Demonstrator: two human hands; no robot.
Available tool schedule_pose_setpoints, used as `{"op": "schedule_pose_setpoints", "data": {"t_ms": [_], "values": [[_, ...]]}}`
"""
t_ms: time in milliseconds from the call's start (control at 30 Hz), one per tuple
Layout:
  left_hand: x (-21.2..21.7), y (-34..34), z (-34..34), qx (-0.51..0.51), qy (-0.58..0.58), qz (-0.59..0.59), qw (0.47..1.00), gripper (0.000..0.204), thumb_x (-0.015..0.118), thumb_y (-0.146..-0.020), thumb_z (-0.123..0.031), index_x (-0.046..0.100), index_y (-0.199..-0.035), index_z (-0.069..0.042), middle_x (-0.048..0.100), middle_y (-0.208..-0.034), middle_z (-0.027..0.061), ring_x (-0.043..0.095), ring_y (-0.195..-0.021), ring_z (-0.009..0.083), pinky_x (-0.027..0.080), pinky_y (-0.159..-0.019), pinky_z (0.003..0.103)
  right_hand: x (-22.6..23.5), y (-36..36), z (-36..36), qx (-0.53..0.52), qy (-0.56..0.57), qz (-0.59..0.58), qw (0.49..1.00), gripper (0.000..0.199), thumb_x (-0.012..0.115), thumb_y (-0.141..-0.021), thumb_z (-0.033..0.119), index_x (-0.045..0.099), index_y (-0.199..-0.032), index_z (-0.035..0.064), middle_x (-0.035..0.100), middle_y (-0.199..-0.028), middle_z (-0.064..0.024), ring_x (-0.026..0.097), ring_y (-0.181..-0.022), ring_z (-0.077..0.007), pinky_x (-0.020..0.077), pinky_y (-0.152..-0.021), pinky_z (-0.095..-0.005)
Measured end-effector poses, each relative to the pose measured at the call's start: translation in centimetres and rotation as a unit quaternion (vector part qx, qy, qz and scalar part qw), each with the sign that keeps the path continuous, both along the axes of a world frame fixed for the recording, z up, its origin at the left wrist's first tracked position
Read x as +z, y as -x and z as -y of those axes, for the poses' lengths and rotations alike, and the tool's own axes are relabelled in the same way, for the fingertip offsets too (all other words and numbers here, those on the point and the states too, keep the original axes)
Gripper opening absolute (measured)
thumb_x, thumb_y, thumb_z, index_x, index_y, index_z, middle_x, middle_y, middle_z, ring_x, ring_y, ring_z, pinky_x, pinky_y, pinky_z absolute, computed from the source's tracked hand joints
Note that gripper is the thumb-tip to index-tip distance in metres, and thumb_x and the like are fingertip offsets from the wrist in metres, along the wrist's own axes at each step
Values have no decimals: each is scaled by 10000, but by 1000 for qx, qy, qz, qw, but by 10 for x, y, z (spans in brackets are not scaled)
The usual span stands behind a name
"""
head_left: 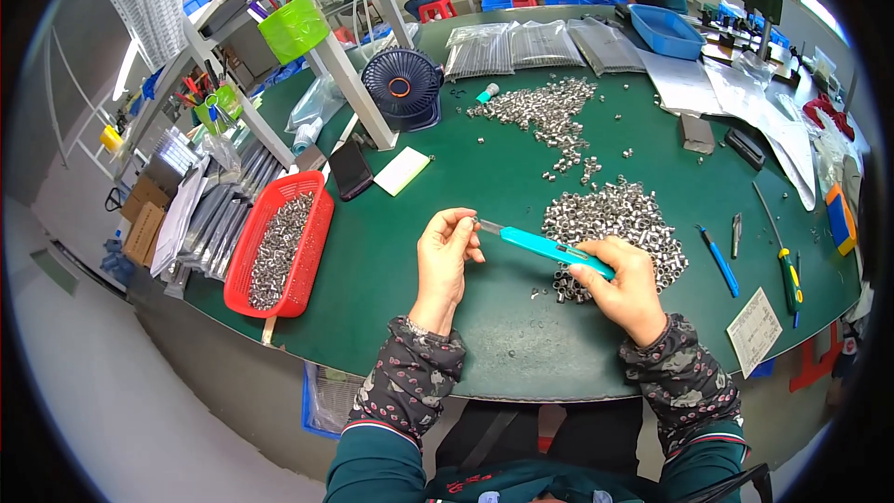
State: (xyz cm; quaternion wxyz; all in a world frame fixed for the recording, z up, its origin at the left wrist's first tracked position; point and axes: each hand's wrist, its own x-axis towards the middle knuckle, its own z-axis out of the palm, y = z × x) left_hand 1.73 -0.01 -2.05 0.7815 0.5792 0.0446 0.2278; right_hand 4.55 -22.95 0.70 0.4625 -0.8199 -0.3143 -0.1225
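My right hand [622, 284] is closed around the handle of a teal utility knife [549, 247], its blade pointing left. My left hand [445, 256] pinches a small metal ring [475, 221] between thumb and fingertips, right at the blade's tip; the fingers hide most of the ring. A heap of small silvery metal rings [619, 224] lies on the green table [503, 354] just beyond my right hand. Farther back, a second loose pile of rings [549, 112] spreads out. To the left stands a red plastic basket [321, 237] filled with more small metal pieces.
A dark fan [402, 88], a phone [350, 169] and a pale notepad [402, 171] sit left of the far pile. On the right lie a blue pen-like tool [717, 261], a file with yellow-green handle [791, 279] and a paper slip [753, 331]. A blue bin [667, 33] stands at the back.
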Motion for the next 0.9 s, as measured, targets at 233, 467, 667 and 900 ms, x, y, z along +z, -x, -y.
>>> {"op": "schedule_pose_setpoints", "data": {"t_ms": [233, 467, 667, 900], "values": [[3, 2, 3, 0, -79, 16, 997, 119, 547, -871, -90, 572, -940, 4, 540, -774, 30, 515, -626, 66, 484, -502, 202, -8, -8, 2, 25, -26, -55, 998, 238, 675, -720, 221, 655, -869, 37, 536, -642, -92, 536, -553, -240, 414, -513, -335], [1, 1, 0, -7, -28, -19, 999, 115, 540, -873, -89, 575, -939, 0, 546, -758, 28, 524, -615, 67, 519, -541, 223, 5, 11, -5, -49, 60, 206, 975, 287, 698, -668, 149, 598, -927, 75, 487, -679, -77, 517, -509, -234, 403, -454, -327], [1, 1, 0, -6, 28, -28, 999, 121, 533, -879, -101, 569, -950, -10, 557, -790, 33, 534, -641, 64, 532, -553, 230, 3, 2, 1, -29, 20, 92, 995, 252, 682, -701, 193, 626, -906, 57, 496, -664, -81, 528, -538, -244, 414, -488, -338], [1, 1, 3, -8, -17, -14, 1000, 124, 533, -882, -113, 568, -946, -12, 536, -755, 14, 524, -633, 62, 523, -549, 225, -3, -5, 2, 14, 5, 16, 1000, 251, 681, -710, 216, 647, -897, 52, 519, -651, -89, 537, -560, -247, 419, -522, -341]]}}
